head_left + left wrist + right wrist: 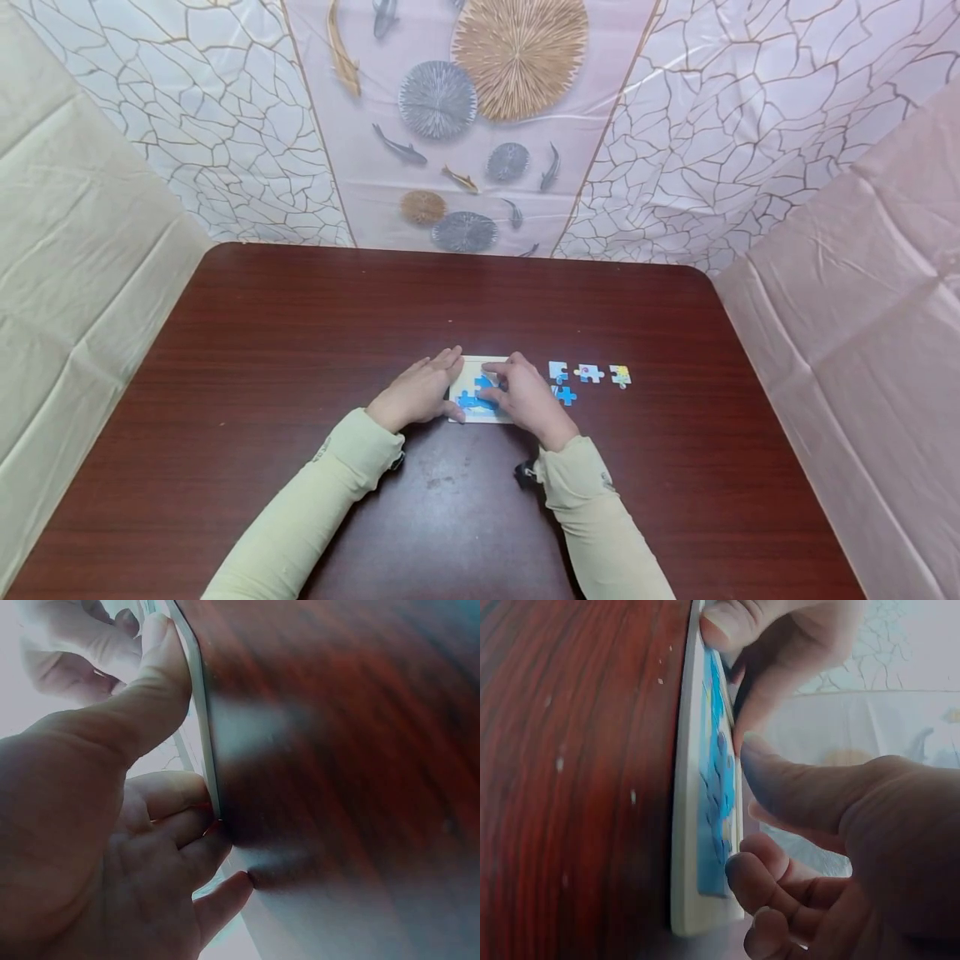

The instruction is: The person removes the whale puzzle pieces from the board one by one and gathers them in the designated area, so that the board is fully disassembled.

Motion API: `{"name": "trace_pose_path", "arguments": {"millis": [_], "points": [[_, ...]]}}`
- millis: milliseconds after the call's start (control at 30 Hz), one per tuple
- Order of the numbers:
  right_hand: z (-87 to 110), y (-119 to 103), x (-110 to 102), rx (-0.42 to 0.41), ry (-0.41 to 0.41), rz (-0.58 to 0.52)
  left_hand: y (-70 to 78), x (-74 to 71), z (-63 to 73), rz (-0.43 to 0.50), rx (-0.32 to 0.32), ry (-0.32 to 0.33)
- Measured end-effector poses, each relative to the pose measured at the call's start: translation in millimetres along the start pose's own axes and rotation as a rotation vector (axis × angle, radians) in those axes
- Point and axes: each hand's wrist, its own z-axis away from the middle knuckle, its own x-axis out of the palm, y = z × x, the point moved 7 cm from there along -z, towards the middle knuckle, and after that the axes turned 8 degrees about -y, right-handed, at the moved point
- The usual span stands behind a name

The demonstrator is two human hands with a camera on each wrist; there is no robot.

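Observation:
A small pale jigsaw tray (459,377) lies on the table with blue interlocking puzzle pieces (468,400) in its near part. My left hand (422,390) rests along the tray's left side, fingers extended toward the far corner and thumb at the near corner. In the left wrist view the thumb (156,645) presses the rim. My right hand (527,396) is over the tray's right half, index finger and thumb spread around a blue-and-white puzzle piece (491,379) among the others. The right wrist view shows the thumb (780,780) close over the pieces, with the other fingers curled.
Several loose puzzle pieces (588,373) lie to the right of the tray, one blue piece (566,395) nearer the right hand. The dark wood table (300,325) has patterned sheets (675,183) hanging behind it and plain ones at both sides.

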Motion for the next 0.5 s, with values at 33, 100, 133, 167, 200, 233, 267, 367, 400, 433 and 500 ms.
{"name": "trace_pose_path", "arguments": {"millis": [33,100,133,167,200,233,267,367,400,433,500], "points": [[-1.1,-1.0,0.9,-0.002,-0.001,0.001,0.0,0.2,-0.1,0.001,-0.002,-0.003],[-2.7,-1.7,2.3,0.001,0.000,0.007,0.2,0.0,0.1,0.004,-0.001,-0.003],[-3.3,-1.8,2.8,0.003,0.001,0.011,0.3,-0.3,0.4,0.004,0.000,0.000],[-3.8,-1.6,3.5,0.007,0.002,0.012,0.3,-0.3,0.5,0.003,0.001,-0.001],[-4.1,-1.4,4.0,0.011,0.003,0.012,0.3,-0.4,0.6,0.001,0.000,-0.003],[-4.2,-1.0,4.5,0.016,0.003,0.014,0.5,-0.7,0.8,0.001,0.002,0.000],[-4.2,-0.8,4.9,0.020,0.004,0.012,0.7,-0.9,0.9,-0.001,0.004,0.003],[-4.2,-0.3,5.9,0.031,0.000,0.006,0.6,-0.5,0.5,-0.006,0.001,0.003],[-4.4,-0.2,6.1,0.034,-0.001,0.004,0.6,-0.4,0.6,-0.007,0.000,0.003],[-4.4,-0.2,6.3,0.035,-0.003,0.003,0.6,-0.2,0.5,-0.009,0.000,0.004],[-4.5,-0.1,6.7,0.039,-0.009,0.001,0.6,0.2,0.5,-0.010,-0.002,0.003]]}}
